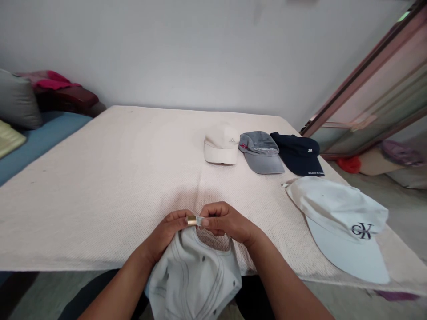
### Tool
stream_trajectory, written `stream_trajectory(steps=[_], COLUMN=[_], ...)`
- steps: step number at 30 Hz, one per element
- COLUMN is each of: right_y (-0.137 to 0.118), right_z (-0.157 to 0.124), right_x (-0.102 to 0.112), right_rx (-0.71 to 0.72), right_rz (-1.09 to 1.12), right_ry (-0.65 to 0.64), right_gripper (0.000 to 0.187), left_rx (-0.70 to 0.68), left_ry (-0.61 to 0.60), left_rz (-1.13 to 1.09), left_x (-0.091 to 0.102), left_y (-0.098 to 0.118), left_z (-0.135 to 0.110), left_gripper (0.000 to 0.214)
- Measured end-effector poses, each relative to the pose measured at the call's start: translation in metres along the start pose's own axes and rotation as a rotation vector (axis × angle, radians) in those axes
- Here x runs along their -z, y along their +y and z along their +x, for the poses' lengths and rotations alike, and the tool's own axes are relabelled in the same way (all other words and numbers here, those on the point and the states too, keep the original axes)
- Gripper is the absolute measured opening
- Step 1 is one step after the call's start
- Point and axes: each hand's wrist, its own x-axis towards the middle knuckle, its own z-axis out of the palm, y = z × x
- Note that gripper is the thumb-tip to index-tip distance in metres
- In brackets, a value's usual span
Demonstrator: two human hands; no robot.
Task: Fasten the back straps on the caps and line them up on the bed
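Observation:
I hold a pale grey-blue cap (196, 275) at the table's near edge, its back facing away from me. My left hand (167, 233) pinches the brass buckle (191, 220) of the cap's back strap. My right hand (227, 224) pinches the strap's free end (200, 220) right beside the buckle. Both hands are closed on the strap, fingertips almost touching.
A cream cloth covers the table (110, 178). On it lie a white cap with a dark logo (336, 222) at the right, and a cream cap (220, 144), a grey cap (262, 152) and a navy cap (298, 153) in a row further back. A blue-covered bed with cushions (30, 129) stands left.

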Motion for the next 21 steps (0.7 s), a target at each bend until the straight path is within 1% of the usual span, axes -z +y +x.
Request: stream_trajectory(steps=[5,10,13,16,19,21], right_y=[0.0014,0.0012,0.0012,0.0011,0.0009,0.0009], right_z=[0.0016,0.0009,0.0,-0.0006,-0.0006,-0.0001], right_x=[-0.0017,-0.0016,-0.0007,-0.0003,-0.0008,-0.0019], right_rx=[0.018,0.0,-0.009,-0.006,0.008,0.018], right_rz=[0.075,0.142,0.135,0.097,0.071,0.069], right_ry=[0.023,-0.018,-0.02,0.011,0.036,0.042], right_gripper=[0.02,0.019,0.018,0.016,0.02,0.023], left_rx=[-0.002,-0.036,-0.025,-0.019,-0.012,-0.004], left_ry=[0.003,-0.015,-0.018,-0.026,-0.014,0.014], left_rz=[-0.019,-0.037,-0.033,-0.017,-0.015,-0.016], left_x=[-0.0022,-0.0017,-0.0007,-0.0007,-0.0021,-0.0033], left_y=[0.0015,-0.001,-0.0024,-0.0026,-0.002,-0.0015], left_z=[-0.0002,0.0017,0.0028,0.0031,0.0031,0.0032], left_gripper=[0.014,0.017,0.015,0.014,0.016,0.018])
